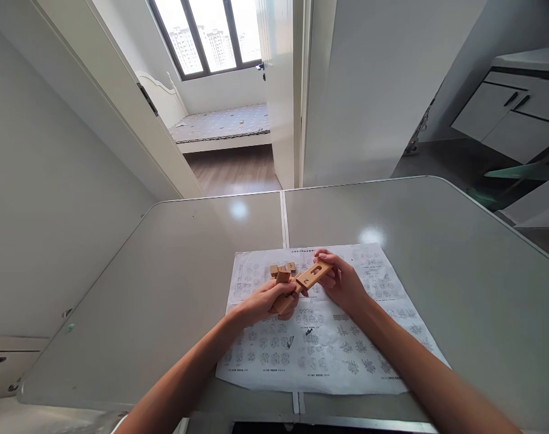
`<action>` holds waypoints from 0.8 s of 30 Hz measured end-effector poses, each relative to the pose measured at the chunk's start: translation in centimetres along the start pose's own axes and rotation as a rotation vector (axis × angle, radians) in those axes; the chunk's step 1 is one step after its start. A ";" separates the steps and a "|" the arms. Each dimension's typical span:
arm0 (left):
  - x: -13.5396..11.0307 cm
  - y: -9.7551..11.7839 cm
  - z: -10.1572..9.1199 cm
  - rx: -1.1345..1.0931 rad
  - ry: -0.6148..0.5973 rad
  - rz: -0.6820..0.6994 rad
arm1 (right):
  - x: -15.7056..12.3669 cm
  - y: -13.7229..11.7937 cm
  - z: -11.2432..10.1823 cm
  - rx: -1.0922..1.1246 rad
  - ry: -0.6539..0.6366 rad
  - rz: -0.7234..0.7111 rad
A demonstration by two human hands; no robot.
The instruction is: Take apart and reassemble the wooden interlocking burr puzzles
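My left hand (274, 298) is closed around a few joined wooden puzzle pieces (283, 303), which stick out above and below the fingers. A flat wooden puzzle piece (314, 273) with a cut-out slot and a dark mark like a 2 or Z slants up to the right. Its upper end is pinched in my right hand (340, 280), and its lower end meets the pieces at my left hand. Whether the ends interlock I cannot tell. Just beyond my left hand, several small wooden pieces (291, 267) lie on the printed sheet (355, 361).
Drawings of puzzle shapes cover the sheet, which lies on a pale folding table (175, 289) with a seam down its middle. Past the table's far edge, an open door (281, 90) shows a bed (224, 123) under a window. White cabinets (504, 108) stand at right.
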State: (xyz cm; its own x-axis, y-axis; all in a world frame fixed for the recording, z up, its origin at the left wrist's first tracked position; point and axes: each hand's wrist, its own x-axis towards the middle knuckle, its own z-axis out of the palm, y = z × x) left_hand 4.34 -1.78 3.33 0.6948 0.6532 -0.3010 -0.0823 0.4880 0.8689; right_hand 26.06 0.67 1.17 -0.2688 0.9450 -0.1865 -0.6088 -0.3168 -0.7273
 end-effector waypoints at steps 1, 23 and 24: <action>0.0 -0.1 -0.1 -0.010 0.002 -0.005 | 0.0 0.0 0.0 0.006 -0.002 0.001; -0.5 0.5 0.0 0.099 -0.039 -0.016 | -0.2 0.4 -0.1 0.006 -0.110 0.014; -0.4 0.5 0.0 0.095 -0.036 -0.010 | -0.2 0.4 -0.1 0.008 -0.112 0.017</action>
State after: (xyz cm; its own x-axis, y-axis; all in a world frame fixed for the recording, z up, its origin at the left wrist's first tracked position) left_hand 3.99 -1.82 3.94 0.7205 0.6267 -0.2968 -0.0084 0.4359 0.9000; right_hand 25.94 0.38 0.88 -0.3606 0.9245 -0.1232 -0.6094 -0.3336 -0.7192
